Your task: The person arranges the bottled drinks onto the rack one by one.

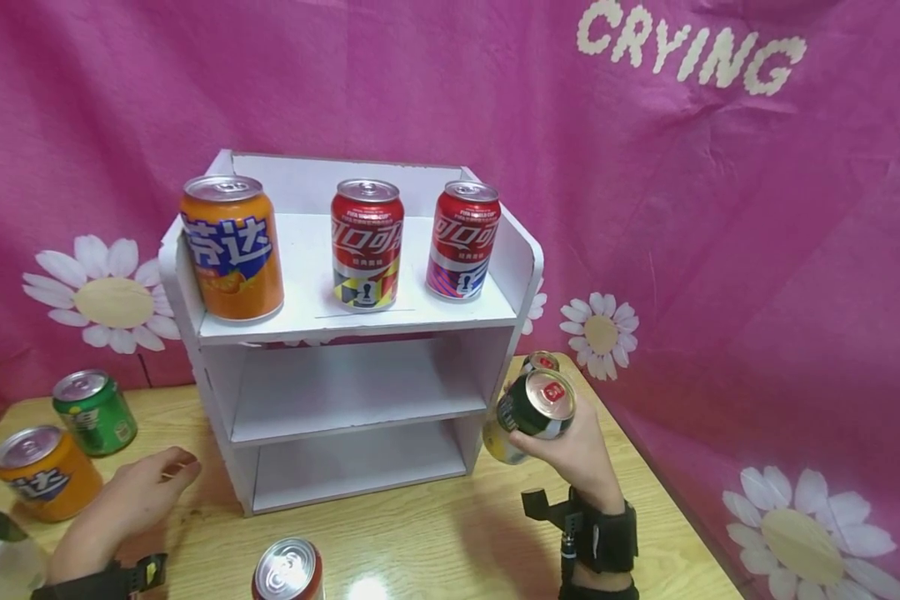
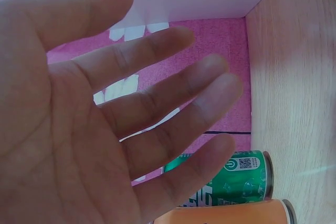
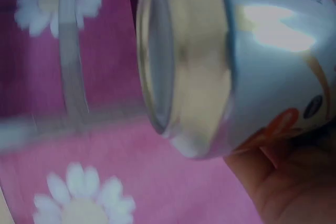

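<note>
My right hand (image 1: 583, 454) grips a drink can (image 1: 537, 407) with a dark green upper part and a pale, yellowish base, raised beside the shelf's right side. Seen from the right wrist, this can (image 3: 273, 61) lies tilted across the picture, its gold-rimmed end to the left. My left hand (image 1: 137, 502) is over the table, left of the shelf, holding nothing. Its fingers (image 2: 163, 95) are spread and slightly bent in the left wrist view. Nearest to it are an orange soda can (image 1: 48, 475) and a green soda can (image 1: 95, 414), both upright.
A white three-level shelf (image 1: 367, 492) stands mid-table. On its top level are an orange can (image 1: 232, 250) and two red cola cans (image 1: 367, 250). A red can (image 1: 288, 571) stands in front, another can (image 1: 542, 361) behind my right hand, and one (image 1: 0, 554) at lower left.
</note>
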A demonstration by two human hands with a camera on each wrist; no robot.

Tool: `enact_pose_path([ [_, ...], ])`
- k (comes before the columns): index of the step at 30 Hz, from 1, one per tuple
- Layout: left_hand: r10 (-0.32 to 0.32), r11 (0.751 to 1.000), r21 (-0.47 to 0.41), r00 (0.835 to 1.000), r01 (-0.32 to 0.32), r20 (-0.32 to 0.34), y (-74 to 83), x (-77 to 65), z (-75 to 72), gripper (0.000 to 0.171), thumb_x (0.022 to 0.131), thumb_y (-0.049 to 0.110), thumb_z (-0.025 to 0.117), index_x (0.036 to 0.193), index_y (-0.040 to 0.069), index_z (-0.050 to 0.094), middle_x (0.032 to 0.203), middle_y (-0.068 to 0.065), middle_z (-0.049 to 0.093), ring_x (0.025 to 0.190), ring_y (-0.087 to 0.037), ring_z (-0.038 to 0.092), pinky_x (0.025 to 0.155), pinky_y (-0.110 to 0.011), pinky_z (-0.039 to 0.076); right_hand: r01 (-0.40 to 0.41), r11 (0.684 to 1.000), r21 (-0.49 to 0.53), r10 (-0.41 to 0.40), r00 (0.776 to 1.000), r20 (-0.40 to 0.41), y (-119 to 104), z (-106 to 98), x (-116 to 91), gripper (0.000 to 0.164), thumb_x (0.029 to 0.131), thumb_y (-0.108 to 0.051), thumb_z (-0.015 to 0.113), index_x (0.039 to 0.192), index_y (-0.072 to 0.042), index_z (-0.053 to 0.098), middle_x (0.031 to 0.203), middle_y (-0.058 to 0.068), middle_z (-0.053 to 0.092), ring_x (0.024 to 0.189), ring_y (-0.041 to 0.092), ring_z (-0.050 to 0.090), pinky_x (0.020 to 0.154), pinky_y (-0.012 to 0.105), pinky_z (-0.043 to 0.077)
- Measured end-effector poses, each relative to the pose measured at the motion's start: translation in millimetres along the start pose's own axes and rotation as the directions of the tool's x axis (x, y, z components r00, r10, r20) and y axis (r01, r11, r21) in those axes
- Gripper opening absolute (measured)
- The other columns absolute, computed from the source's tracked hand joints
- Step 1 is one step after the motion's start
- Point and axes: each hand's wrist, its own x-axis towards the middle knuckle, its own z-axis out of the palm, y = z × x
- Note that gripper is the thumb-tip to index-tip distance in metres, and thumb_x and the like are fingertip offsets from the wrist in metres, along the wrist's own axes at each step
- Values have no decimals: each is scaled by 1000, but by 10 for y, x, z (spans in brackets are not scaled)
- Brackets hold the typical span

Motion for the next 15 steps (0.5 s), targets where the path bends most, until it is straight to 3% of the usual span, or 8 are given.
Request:
enact_pose_path([
  [6,-6,1000,-9,1000,6,2,-1,-7,-2,53,91,44,39,111,-3,52,105,-24,55,93,-41,51,71,-51,42,31,994,106,-44,991,127,-60,335,102,63,60,0,78,115,-7,49,108,11,58,100,27,52,86,37,42],
  [15,-21,1000,-16,1000,22,20,10,-9,-1,58,90,48,36,114,-4,49,110,-27,52,98,-45,46,74,-55,40,57,998,41,-63,980,187,-209,784,290,61,58,-4,81,111,-7,50,100,4,58,92,19,55,81,35,45],
])
